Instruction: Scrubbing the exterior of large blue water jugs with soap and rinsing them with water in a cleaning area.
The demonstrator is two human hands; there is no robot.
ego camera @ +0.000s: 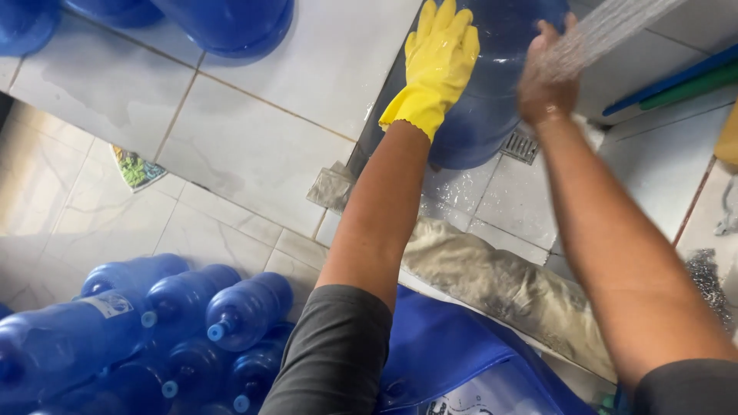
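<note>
My left hand (438,58), in a yellow rubber glove, lies flat with fingers spread on the side of a large blue water jug (484,115) that stands on the tiled floor. My bare right hand (546,77) is on the jug's right side, blurred and wet. A spray of water (607,31) falls on it from the upper right. Whether the right hand holds anything is not visible.
A floor drain grate (520,146) sits just right of the jug. Several blue bottles (184,315) lie piled at the lower left. More blue jugs (231,23) stand at the top left. A dirty rag (500,284) lies along a tile step. Steel wool (703,277) lies at right.
</note>
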